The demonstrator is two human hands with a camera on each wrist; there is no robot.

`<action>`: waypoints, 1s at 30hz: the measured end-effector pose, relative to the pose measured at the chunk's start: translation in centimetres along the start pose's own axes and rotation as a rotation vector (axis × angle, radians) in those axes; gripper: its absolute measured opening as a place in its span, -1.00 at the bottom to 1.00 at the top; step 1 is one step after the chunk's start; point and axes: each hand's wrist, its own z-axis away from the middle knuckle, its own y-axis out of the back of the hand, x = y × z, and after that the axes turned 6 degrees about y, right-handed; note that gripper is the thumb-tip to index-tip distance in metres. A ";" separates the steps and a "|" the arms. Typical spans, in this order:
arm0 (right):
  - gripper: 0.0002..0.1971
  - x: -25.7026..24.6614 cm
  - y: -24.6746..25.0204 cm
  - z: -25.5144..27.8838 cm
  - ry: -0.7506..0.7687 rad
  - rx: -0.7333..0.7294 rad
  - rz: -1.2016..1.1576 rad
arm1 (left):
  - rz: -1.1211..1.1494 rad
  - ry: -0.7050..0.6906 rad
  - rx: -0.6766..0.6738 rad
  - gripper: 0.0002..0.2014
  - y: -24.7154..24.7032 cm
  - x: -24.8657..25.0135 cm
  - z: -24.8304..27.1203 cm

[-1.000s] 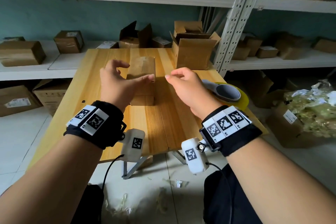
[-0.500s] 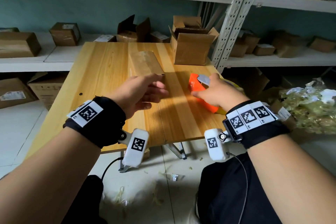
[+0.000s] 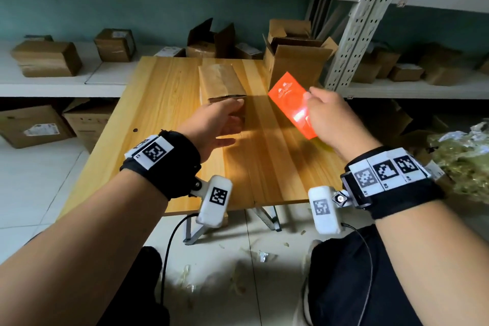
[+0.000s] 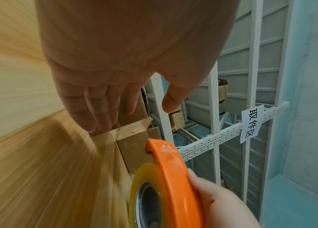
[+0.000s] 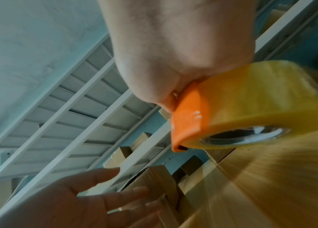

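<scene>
Long brown cardboard box (image 3: pixel 221 79) lying lengthwise mid-desk (image 3: pixel 158 119), near end toward the body, end flaps folded in but not quite flush. Looks ready for sealing, so: pin that near end down first with the left grip (image 3: pixel 214 124), fingers straight and apart right now, tips touching the top edge by the flaps, clamped on nothing. Then bring the tape dispenser (image 3: pixel 291 103) in low with the right grip (image 3: pixel 333 119), curled tight around the orange body, hovering just right of the box and clear of the wood. Best to start the strip partway down the end face, press the tail on hard, then drag straight along the top in one pull to dodge wrinkles. Worth easing off at the corner: soft corrugated card, a bit dented, slight sheen on top (older tape maybe, hard to tell). Smooth glossy plastic on the dispenser, curved like a shell over the yellowish see-through tape roll (image 5: pixel 261 95) with a shiny metal core. Pale wood-grain planks underneath, probably slick, hence the holding down. Further back, an open carton (image 3: pixel 296 61) with flaps up, then perforated white steel shelving (image 3: pixel 354 21) loaded with more small brown boxes.
</scene>
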 end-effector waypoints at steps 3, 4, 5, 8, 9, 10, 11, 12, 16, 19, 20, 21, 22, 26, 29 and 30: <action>-0.52 -0.6 0.2 0.9 0.014 0.096 -0.069 | 0.033 0.001 0.002 -0.63 0.0 0.0 0.0; -0.45 -1.0 0.2 1.3 0.032 0.106 -0.058 | 0.026 -0.004 -0.014 -0.57 -0.1 -0.1 0.0; -0.37 -1.4 0.2 1.7 0.051 0.099 -0.038 | 0.012 -0.013 -0.042 -0.50 -0.2 -0.1 0.0; -0.35 -2.5 -0.4 3.2 0.106 0.060 -0.011 | -0.016 -0.046 -0.128 -0.38 -0.6 -0.1 0.3; -0.39 -2.6 -0.7 3.5 0.122 0.050 -0.024 | -0.015 -0.058 -0.133 -0.37 -0.7 0.0 0.4; -0.41 -2.7 -0.8 3.8 0.133 0.045 -0.035 | -0.011 -0.074 -0.135 -0.37 -0.8 0.0 0.5; -0.40 -2.7 -0.8 4.0 0.137 0.041 -0.043 | -0.005 -0.089 -0.133 -0.38 -0.7 0.0 0.5; -0.35 -2.6 -0.8 4.0 0.133 0.036 -0.056 | 0.006 -0.099 -0.129 -0.41 -0.6 0.1 0.5; -0.23 -2.7 -0.6 4.0 0.128 -0.006 -0.130 | 0.119 -0.073 -0.171 -0.67 -0.1 0.1 0.4; -0.31 -2.9 -0.9 3.7 0.124 -0.016 -0.219 | 0.178 -0.067 -0.205 -0.79 0.2 0.0 -0.2; -0.34 -2.9 -1.0 3.5 0.121 -0.027 -0.244 | 0.184 -0.078 -0.199 -0.78 0.4 0.0 -0.5; -0.37 -2.9 -1.2 3.3 0.121 -0.038 -0.266 | 0.195 -0.087 -0.190 -0.77 0.6 0.0 -0.8; -0.38 -2.9 -1.4 3.0 0.127 -0.048 -0.278 | 0.207 -0.094 -0.179 -0.75 0.8 0.1 -1.0; -0.43 -3.0 -1.8 2.2 0.150 -0.077 -0.278 | 0.233 -0.086 -0.144 -0.56 1.2 0.0 -1.7; -0.44 -2.9 -2.0 2.0 0.179 -0.086 -0.272 | 0.280 -0.046 -0.136 -0.40 1.3 0.0 -2.0; -0.44 -2.9 -2.0 2.0 0.190 -0.090 -0.273 | 0.280 -0.046 -0.151 -0.37 1.4 0.0 -2.1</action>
